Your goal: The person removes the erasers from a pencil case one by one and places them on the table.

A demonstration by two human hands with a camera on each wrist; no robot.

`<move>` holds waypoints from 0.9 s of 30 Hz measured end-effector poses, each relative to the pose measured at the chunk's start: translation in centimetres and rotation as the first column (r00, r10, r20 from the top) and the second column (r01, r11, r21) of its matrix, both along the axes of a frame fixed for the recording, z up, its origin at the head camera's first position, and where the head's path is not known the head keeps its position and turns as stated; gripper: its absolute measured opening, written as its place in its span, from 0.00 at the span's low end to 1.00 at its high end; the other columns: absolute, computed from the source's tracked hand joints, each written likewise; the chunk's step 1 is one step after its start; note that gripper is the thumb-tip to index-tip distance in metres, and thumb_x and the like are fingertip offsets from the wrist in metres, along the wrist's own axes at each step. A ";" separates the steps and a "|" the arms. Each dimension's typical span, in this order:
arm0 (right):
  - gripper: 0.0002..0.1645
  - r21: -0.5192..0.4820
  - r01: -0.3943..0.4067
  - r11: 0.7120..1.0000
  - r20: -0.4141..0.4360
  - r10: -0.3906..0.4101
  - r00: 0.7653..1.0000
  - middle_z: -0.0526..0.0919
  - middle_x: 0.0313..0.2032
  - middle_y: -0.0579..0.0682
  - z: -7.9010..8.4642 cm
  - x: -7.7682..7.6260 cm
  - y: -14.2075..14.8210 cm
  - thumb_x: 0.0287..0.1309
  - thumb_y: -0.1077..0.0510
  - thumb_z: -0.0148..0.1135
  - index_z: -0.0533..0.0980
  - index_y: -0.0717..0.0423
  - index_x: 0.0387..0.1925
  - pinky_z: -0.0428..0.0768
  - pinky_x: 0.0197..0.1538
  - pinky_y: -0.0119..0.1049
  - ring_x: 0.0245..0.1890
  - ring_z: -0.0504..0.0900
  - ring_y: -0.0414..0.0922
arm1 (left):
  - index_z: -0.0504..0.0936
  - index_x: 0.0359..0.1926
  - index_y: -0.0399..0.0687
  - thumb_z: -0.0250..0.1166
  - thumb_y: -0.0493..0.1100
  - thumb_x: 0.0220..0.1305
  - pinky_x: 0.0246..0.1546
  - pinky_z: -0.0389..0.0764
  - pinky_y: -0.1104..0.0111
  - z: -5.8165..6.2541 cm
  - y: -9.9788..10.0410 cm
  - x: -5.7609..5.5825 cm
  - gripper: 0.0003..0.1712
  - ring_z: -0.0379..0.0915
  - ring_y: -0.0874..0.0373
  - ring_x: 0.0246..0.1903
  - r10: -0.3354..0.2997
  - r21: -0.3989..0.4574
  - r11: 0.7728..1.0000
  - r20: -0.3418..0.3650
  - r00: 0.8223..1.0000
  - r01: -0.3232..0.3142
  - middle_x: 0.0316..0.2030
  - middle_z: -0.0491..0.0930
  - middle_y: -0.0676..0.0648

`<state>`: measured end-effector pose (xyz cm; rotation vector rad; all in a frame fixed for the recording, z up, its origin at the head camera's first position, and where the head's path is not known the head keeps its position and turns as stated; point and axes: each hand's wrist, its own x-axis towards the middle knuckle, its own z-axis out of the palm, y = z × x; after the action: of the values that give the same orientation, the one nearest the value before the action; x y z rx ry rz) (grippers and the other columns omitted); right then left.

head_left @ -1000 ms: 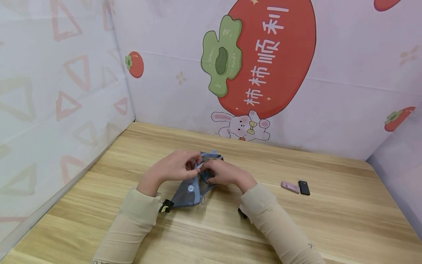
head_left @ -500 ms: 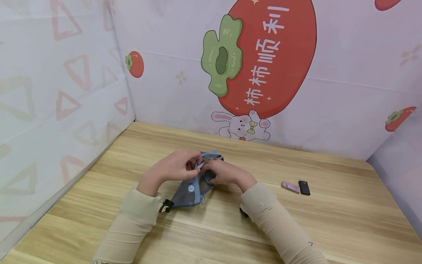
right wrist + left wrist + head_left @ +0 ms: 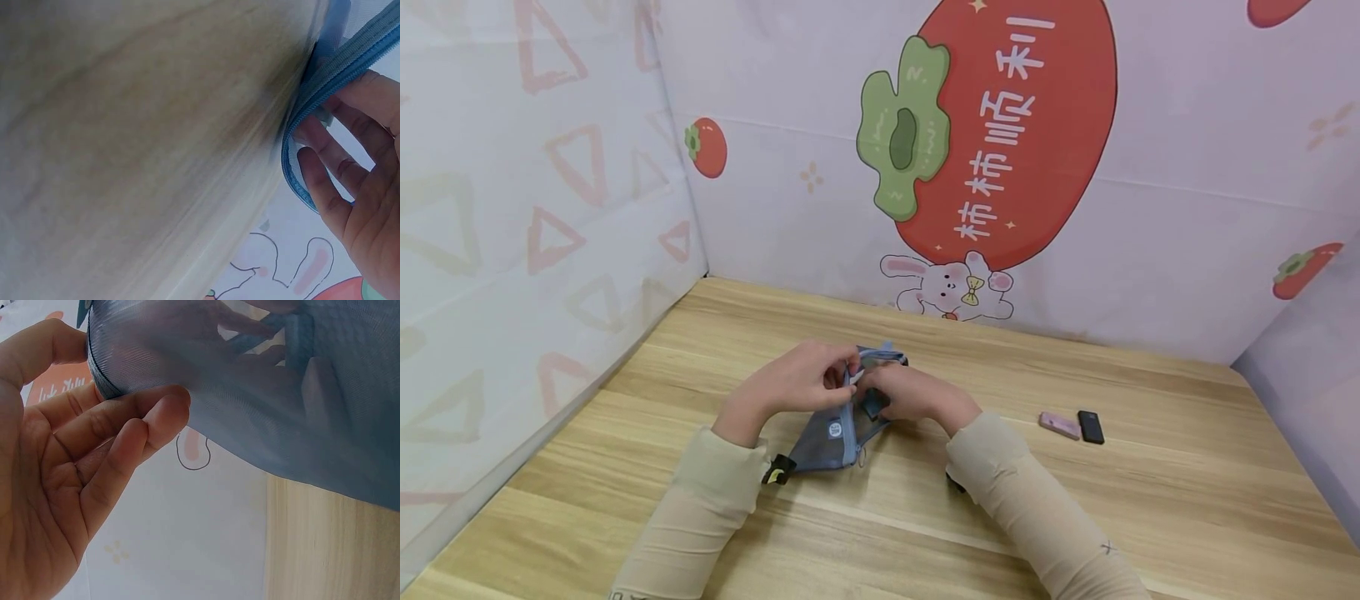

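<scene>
One mesh zip pouch: on worktop
Left hand: pinches pouch's rim
Right hand: fingers inside pouch's mouth; grip hidden, can't tell
Zipper: could scrape; hold mouth wide, knuckles clear

– what is seen at lower right?
– a pink block and a black block are laid just beside each other on a wooden table.
– and toward the top?
– on a pale backdrop, a large red fruit is printed above a white rabbit.
– and along the left?
– a white sheet is marked with faint triangles.
</scene>
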<state>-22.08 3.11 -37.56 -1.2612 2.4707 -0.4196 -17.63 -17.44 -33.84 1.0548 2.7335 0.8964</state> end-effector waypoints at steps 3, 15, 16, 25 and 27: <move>0.21 0.001 0.004 1.000 0.001 -0.004 1.000 0.84 0.52 0.48 -0.1 0.0 0.0 0.54 0.66 0.70 0.81 0.53 0.51 0.75 0.64 0.41 0.55 0.79 0.43 | 0.76 0.38 0.44 0.63 0.41 0.60 0.31 0.78 0.72 0.0 0.0 0.1 0.07 0.76 0.67 0.25 0.003 -0.002 1.000 0.005 1.000 -0.003 0.23 0.80 0.55; 0.18 -0.057 -0.002 0.998 0.051 0.005 0.999 0.84 0.48 0.50 0.2 0.0 0.2 0.54 0.67 0.69 0.82 0.56 0.48 0.77 0.60 0.42 0.49 0.79 0.44 | 0.76 0.38 0.44 0.62 0.42 0.60 0.31 0.78 0.71 0.0 0.0 0.0 0.08 0.75 0.67 0.25 0.011 -0.011 1.000 0.009 1.000 -0.011 0.23 0.80 0.56; 0.18 -0.058 -0.002 0.998 0.051 0.005 0.999 0.84 0.48 0.50 0.2 0.0 0.3 0.54 0.67 0.69 0.82 0.57 0.48 0.77 0.60 0.42 0.49 0.79 0.45 | 0.76 0.39 0.43 0.62 0.42 0.60 0.31 0.78 0.71 0.0 0.0 0.0 0.08 0.75 0.67 0.25 0.010 -0.010 1.000 0.010 1.000 -0.010 0.23 0.80 0.56; 0.18 -0.073 -0.005 0.997 0.054 0.009 0.998 0.84 0.48 0.51 0.3 0.1 0.4 0.54 0.68 0.68 0.82 0.58 0.49 0.78 0.59 0.42 0.49 0.79 0.46 | 0.77 0.40 0.42 0.62 0.42 0.60 0.31 0.78 0.71 0.0 0.1 0.1 0.10 0.76 0.67 0.25 0.010 -0.012 1.000 0.011 1.000 -0.010 0.23 0.80 0.56; 0.18 -0.076 -0.004 0.997 0.054 0.008 0.999 0.84 0.48 0.51 0.3 0.2 0.5 0.54 0.68 0.68 0.82 0.59 0.49 0.78 0.58 0.42 0.49 0.78 0.46 | 0.77 0.39 0.42 0.62 0.42 0.60 0.31 0.78 0.71 0.0 0.1 0.2 0.09 0.76 0.67 0.25 0.010 -0.010 1.000 0.009 1.000 -0.009 0.23 0.80 0.56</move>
<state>-21.92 3.60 -37.25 -1.2683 2.4262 -0.5432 -17.45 -17.34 -33.81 1.0341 2.7349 0.8853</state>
